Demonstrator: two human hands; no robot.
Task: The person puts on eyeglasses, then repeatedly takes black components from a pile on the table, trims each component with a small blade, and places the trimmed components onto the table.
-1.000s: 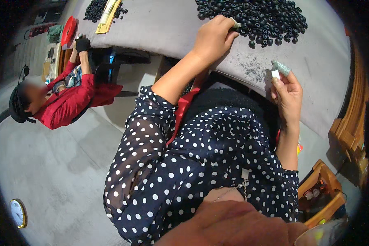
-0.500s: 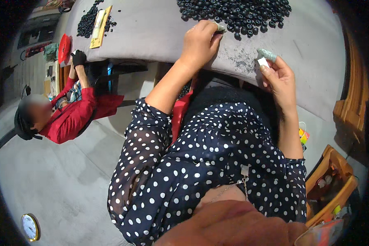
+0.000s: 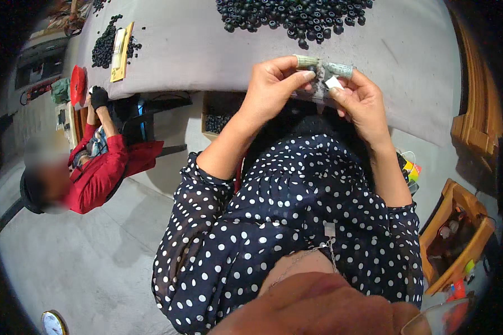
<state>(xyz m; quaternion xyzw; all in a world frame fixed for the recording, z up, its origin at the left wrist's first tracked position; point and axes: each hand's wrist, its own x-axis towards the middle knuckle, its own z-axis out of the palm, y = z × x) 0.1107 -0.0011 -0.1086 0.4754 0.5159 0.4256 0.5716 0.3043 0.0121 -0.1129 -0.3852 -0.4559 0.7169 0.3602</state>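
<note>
My left hand (image 3: 268,86) pinches a small round black piece (image 3: 312,70) between thumb and index finger, just over the table's near edge. A pale green wrap (image 3: 305,60) covers that index finger. Close beside it on the right, my right hand (image 3: 366,100) has its thumb and index finger pinched together. Its index finger wears a speckled grey-green wrap (image 3: 338,69). A small white piece (image 3: 333,82) shows at the right thumb tip; I cannot tell if it is held or wrapped on. The two wrapped fingertips nearly meet around the black piece.
A large heap of small round black pieces (image 3: 296,19) lies on the grey-covered table (image 3: 179,50). Farther left are a smaller black pile (image 3: 103,47) and a yellow strip (image 3: 117,70). A person in red (image 3: 100,162) sits at left. A wooden chair (image 3: 458,234) stands right.
My left hand has come back from the heap's edge toward me with a black piece. My right hand has moved left, bringing both hands together. The view has shifted slightly.
</note>
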